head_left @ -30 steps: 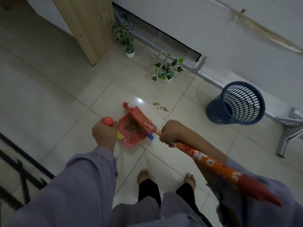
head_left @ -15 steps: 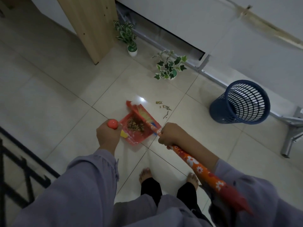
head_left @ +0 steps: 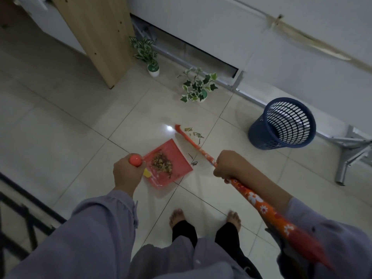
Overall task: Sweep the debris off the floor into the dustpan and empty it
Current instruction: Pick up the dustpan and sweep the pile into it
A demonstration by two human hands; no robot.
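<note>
Rug: we see a dark striped rug edge (head_left: 18,214) on the floor, far out to the left of our left hand.
Wood panel: a tall light wood board (head_left: 96,37) stands way up past our left hand.
Left hand: our left hand (head_left: 128,174) is curled tight around the dustpan's handle. The round orange knob (head_left: 136,159) of the handle pokes out on top of our fist.
Dustpan: the red dustpan (head_left: 171,158) lies flat on the tile floor (head_left: 60,137), just to the right of our left hand, between our two hands.
Swept pile: a heap of brown bits (head_left: 162,163) sits inside the dustpan, near our left hand.
Small plant: a little plant in a white pot (head_left: 153,68) stands far up past the dustpan, by the wall.
Leafy plant: a plant with green and white leaves (head_left: 198,85) stands far up between our hands.
Feet: our bare feet (head_left: 177,217) are on the tiles below our hands.
Loose bits: some small leaves and twigs (head_left: 196,134) lie on the floor, up and left of our right hand. They are just beside the broom's far end and are not in the dustpan.
Broom: the orange flowered broom (head_left: 259,206) runs in a slant from the loose bits down past our right arm.
Right hand: our right hand (head_left: 231,165) is closed around the broom stick.
Basket: a blue bin with holes (head_left: 281,125) stands up and to the right of our right hand, well apart from the dustpan.
</note>
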